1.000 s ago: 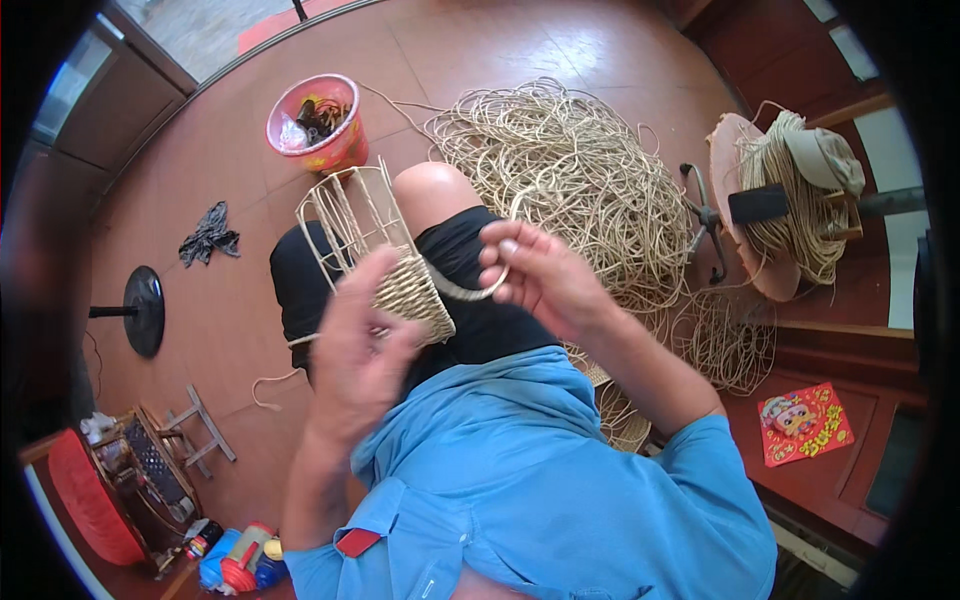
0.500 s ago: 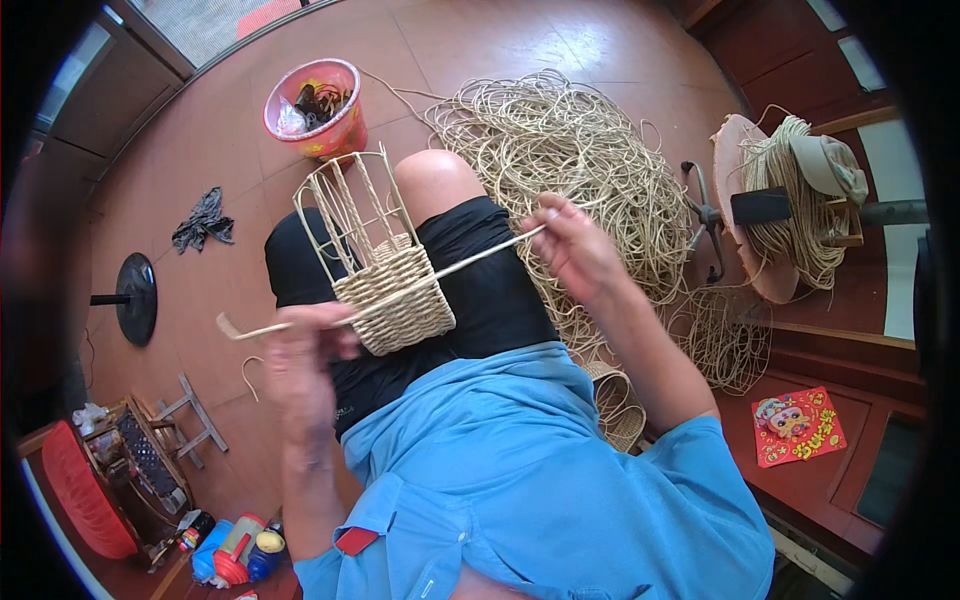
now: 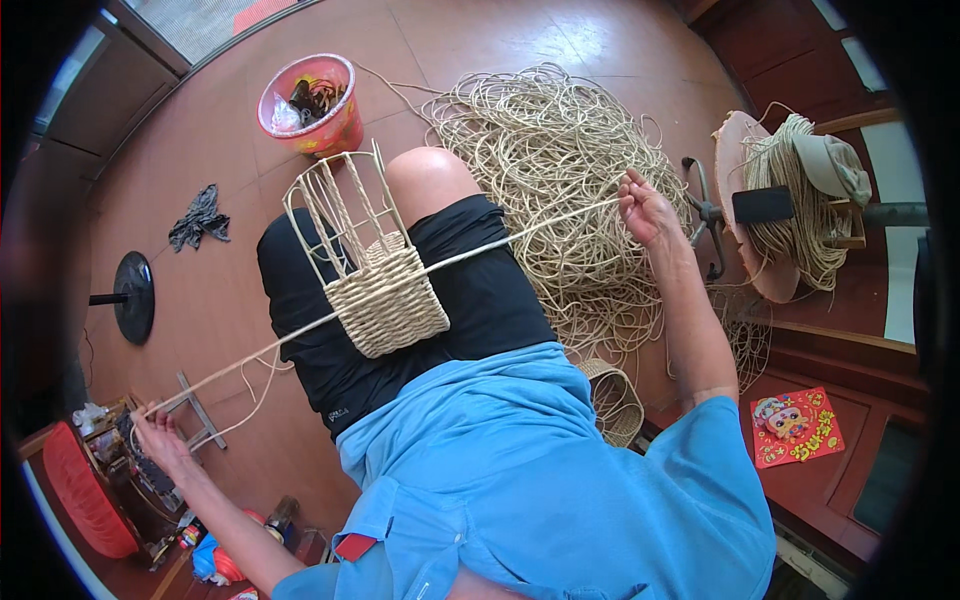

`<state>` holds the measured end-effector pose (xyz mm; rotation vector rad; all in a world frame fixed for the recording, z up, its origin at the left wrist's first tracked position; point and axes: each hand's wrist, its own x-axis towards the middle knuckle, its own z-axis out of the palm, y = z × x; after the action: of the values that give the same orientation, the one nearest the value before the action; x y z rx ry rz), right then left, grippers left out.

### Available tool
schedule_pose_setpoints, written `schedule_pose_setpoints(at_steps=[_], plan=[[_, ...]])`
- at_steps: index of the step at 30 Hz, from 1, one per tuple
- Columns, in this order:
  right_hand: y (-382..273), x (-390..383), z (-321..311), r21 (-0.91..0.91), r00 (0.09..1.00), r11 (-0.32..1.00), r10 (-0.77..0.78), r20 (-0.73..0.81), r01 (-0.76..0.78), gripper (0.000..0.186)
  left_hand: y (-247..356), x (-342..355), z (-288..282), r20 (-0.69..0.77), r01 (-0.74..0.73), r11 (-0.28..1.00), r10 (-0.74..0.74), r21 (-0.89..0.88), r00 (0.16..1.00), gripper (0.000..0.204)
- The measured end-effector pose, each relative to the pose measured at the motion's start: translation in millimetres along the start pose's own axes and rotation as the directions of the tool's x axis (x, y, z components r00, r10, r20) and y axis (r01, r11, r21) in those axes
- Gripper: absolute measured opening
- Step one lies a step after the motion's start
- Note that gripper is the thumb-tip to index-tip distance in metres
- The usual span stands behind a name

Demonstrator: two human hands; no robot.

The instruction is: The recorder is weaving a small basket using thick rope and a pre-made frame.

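A half-woven basket (image 3: 390,308) rests on my lap, its lower part woven in straw-coloured cord and its open frame of wires and twisted cord pointing away from me. One long cord (image 3: 520,236) runs taut across the woven side, between my hands. My left hand (image 3: 163,440), far out to the left, grips one stretch of it. A slack length loops from there back toward the basket. At the right, my right hand (image 3: 646,208) pinches the other stretch above the cord heap. Neither hand touches the basket.
A large heap of loose cord (image 3: 560,190) covers the floor ahead to the right. Beyond my knees stands a pink bucket (image 3: 350,125). A small woven basket (image 3: 612,405) lies by my right hip. Cord coils and a phone (image 3: 762,205) sit on a round stand at right.
My hands have spread wide apart, the left going out to the left and the right further right. The cord between them is now longer and drawn taut across the basket.
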<state>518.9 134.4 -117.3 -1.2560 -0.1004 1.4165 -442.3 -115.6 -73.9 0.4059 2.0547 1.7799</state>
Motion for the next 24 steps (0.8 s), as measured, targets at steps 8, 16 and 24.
schedule_pose_setpoints(at_steps=[8, 16, 24], plan=[[-41, 24, -53, -0.033, 0.993, 0.999, 0.010, -0.117, -0.014, 0.032, -11, 140, -161, -0.270, 0.123, 0.982, -0.159, -0.146, 0.950, 0.026], [-44, -18, -21, -0.205, 0.987, 0.978, -0.079, -0.143, 0.048, 0.036, -7, 156, -157, -0.258, 0.131, 0.945, -0.052, 0.299, 0.965, 0.026], [-19, -74, 22, -0.972, 0.972, 0.057, -0.060, 0.226, 0.229, 0.034, 9, 0, 104, 0.574, -0.127, 0.779, -0.331, 0.614, 0.749, 0.027]])
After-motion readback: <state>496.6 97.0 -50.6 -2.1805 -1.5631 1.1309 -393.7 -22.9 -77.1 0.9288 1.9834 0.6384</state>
